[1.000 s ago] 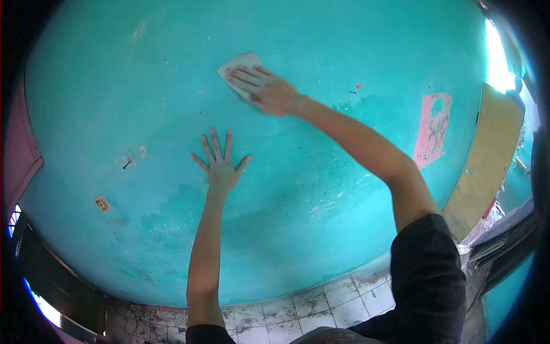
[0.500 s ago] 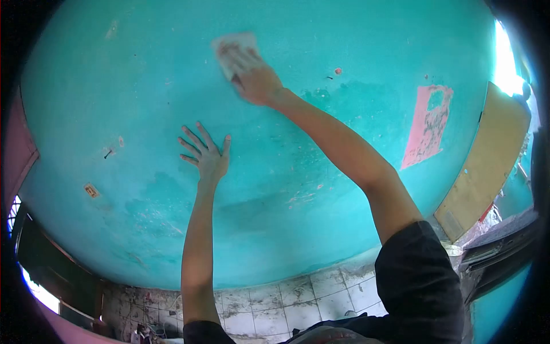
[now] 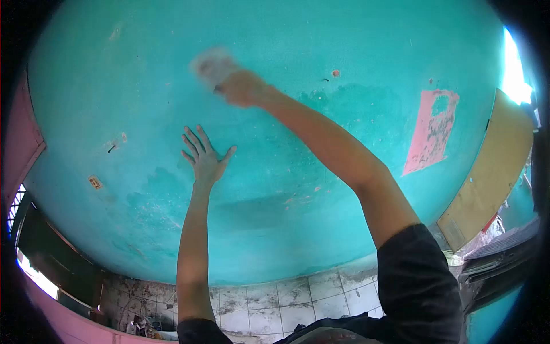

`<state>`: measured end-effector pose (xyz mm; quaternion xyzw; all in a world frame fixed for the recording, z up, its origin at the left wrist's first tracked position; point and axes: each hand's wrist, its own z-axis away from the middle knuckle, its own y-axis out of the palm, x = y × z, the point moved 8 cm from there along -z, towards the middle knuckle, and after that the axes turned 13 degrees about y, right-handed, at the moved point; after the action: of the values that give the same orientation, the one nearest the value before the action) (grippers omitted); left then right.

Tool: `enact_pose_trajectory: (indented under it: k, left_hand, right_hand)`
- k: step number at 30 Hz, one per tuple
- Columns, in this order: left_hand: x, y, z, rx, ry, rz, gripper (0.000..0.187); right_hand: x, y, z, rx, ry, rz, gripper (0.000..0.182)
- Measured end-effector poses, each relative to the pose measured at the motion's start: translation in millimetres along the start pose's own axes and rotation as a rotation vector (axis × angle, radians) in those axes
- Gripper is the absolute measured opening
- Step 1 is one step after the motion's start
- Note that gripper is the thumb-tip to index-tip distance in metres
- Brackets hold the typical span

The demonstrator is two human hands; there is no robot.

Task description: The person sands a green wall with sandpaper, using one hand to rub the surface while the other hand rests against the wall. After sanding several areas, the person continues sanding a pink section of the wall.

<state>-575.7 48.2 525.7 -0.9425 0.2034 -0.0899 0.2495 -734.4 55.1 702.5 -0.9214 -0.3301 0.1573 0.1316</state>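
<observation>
A turquoise painted wall [image 3: 275, 172] fills most of the view. My right hand [image 3: 240, 88] is up against it at the upper centre, closed on a pale, stained cloth or sheet [image 3: 214, 66] that is blurred by motion. My left hand [image 3: 207, 160] rests flat on the wall, lower and to the left, with its fingers spread and nothing held. A damp-looking darker patch and scuffs mark the paint around both hands.
A pink bare patch [image 3: 429, 132] shows on the wall at right, beside a tan board [image 3: 487, 172]. Dirty white tiles [image 3: 281, 304] run along the bottom. A nail [image 3: 112, 148] and a small wall fitting [image 3: 94, 183] are at left. Dark boards [image 3: 51, 258] stand lower left.
My right hand has moved left and slightly down with the cloth or sheet. My left hand stays spread on the wall. The view has shifted slightly.
</observation>
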Motion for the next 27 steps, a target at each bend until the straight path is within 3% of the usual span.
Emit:
enact_pose_trajectory:
  k: [1,2,4,6,8,9,10,11,13,15,16,17,18,20,22,24,25,26,27]
  left_hand:
    - [8.1,0.6,1.9,0.122,-0.040,-0.035,0.124]
    - [14.5,5.5,3.6,0.240,-0.078,-0.065,0.129]
    - [24.7,12.2,8.1,0.232,-0.043,-0.067,0.129]
    - [34.4,12.9,8.8,0.221,-0.025,-0.080,0.130]
    - [40.6,14.3,14.6,0.295,-0.092,-0.095,0.129]
    - [41.4,14.2,14.3,0.292,-0.092,-0.099,0.129]
    - [41.3,16.0,14.9,0.295,-0.101,-0.090,0.129]
    - [42.1,17.7,16.2,0.300,-0.111,-0.076,0.128]
    - [41.3,19.1,19.5,0.296,-0.105,-0.058,0.128]
    - [42.1,14.8,15.6,0.277,-0.086,-0.054,0.128]
    - [43.2,14.3,15.4,0.297,-0.095,-0.041,0.128]
    - [42.8,14.9,16.4,0.318,-0.107,-0.025,0.128]
    - [43.2,15.3,15.2,0.306,-0.106,-0.025,0.128]
    - [45.9,17.9,17.4,0.316,-0.103,-0.052,0.129]
    - [43.8,19.0,13.8,0.327,-0.087,-0.053,0.128]
    - [47.0,18.8,21.9,0.341,-0.098,-0.061,0.128]
    - [47.5,18.3,22.2,0.311,-0.089,-0.045,0.127]
    - [45.1,17.3,17.6,0.280,-0.071,-0.025,0.127]
    - [37.5,16.1,10.0,0.273,-0.048,-0.024,0.127]
  right_hand:
    - [22.5,16.6,7.3,0.196,-0.128,0.061,0.062]
    - [12.9,6.0,5.6,0.194,-0.125,0.071,0.062]
    - [-40.7,-30.0,3.5,0.164,0.077,0.031,0.063]
    - [-96.4,-96.7,17.3,-0.247,-0.015,0.299,0.054]
    - [-158.6,-167.8,30.1,-0.451,0.186,0.263,0.052]
    - [-183.5,-192.3,34.5,-0.497,0.388,0.164,0.053]
    - [-190.1,-200.6,32.3,-0.418,0.728,0.154,0.057]
    - [-191.6,-178.5,22.4,-0.415,0.726,0.157,0.057]
    - [-177.6,-134.1,11.2,-0.838,0.725,0.378,0.056]
    - [-68.5,-70.4,-20.0,-0.608,0.293,0.160,0.062]
    - [-28.0,-18.5,-32.3,-0.335,0.159,0.313,0.063]
    - [9.1,10.8,-32.9,-0.087,0.060,0.094,0.065]
    - [6.0,3.7,-37.8,-0.093,0.051,0.099,0.065]
    - [18.5,12.8,-23.4,0.188,-0.316,0.220,0.064]
    - [-64.2,-54.3,-20.8,0.038,-0.160,0.407,0.058]
    - [-181.6,-158.7,11.1,-0.294,0.135,0.415,0.054]
    - [-258.8,-202.1,36.0,-0.530,0.160,0.607,0.059]
    - [-255.5,-207.7,39.9,-0.542,0.167,0.610,0.059]
    - [-269.3,-234.3,51.1,-0.558,0.503,0.600,0.059]
